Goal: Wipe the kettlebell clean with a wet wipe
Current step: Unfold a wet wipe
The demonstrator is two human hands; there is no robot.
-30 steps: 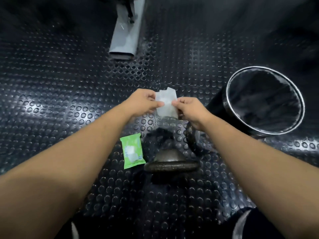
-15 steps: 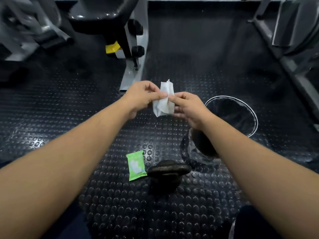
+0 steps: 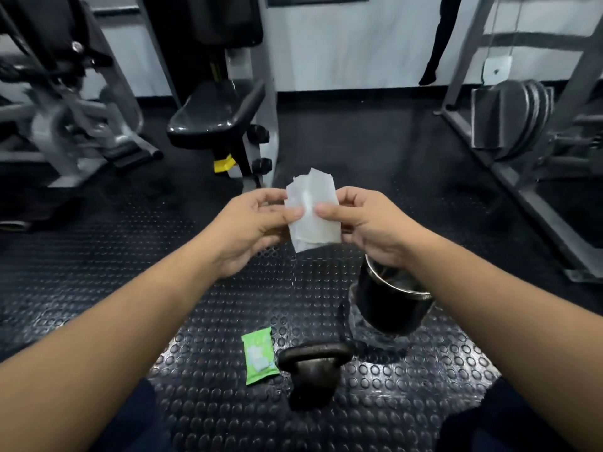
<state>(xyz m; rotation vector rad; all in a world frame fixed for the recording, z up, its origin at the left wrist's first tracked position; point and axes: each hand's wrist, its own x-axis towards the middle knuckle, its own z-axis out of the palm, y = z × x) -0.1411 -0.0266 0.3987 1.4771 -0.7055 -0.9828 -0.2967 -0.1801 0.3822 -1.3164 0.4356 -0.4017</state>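
A white wet wipe, still partly folded, hangs in the air between both hands. My left hand pinches its left edge and my right hand pinches its right edge. Well below them, a dark iron kettlebell stands on the studded rubber floor between my knees, handle up. A green pack of wet wipes lies flat just left of the kettlebell. Neither hand touches the kettlebell.
A black bin with a metal rim stands right of the kettlebell, partly hidden by my right forearm. A gym machine seat is ahead left, a grey frame with weight plates at the right.
The view has tilted up, so the gym machines and wall now show and the kettlebell sits lower in frame. Both hands have spread the wipe wider between them.
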